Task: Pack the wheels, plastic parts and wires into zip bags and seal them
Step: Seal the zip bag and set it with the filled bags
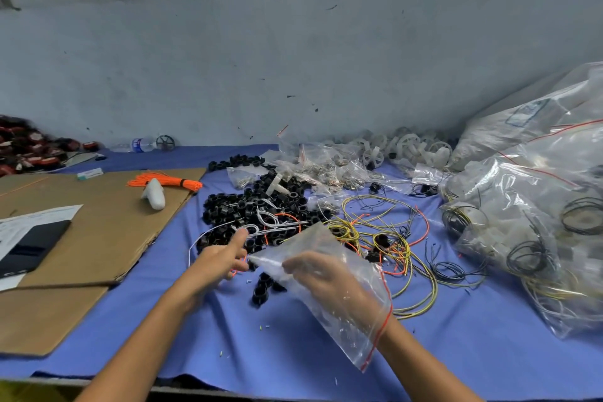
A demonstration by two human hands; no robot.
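Note:
A clear zip bag [339, 300] with a red zip line lies over my right hand [323, 274], which shows through the plastic with its fingers curled on the bag. My left hand [218, 259] hovers just left of the bag's corner, thumb stretched out and fingers loosely curled, holding nothing that I can see. Beyond both hands lies a heap of black plastic parts [248, 209] with white wires [264, 222] across it. Several more black parts [262, 289] sit under the bag. Tangled yellow, orange and black wires [391, 238] spread to the right. White wheels [408, 143] are piled at the back.
Large filled plastic bags [528, 206] crowd the right side. Small filled zip bags [326, 166] lie mid-back. Cardboard [98, 232] on the left carries an orange wire bundle [163, 181], a white controller [155, 194] and a black tablet [31, 246]. A blue cloth [293, 352] covers the table.

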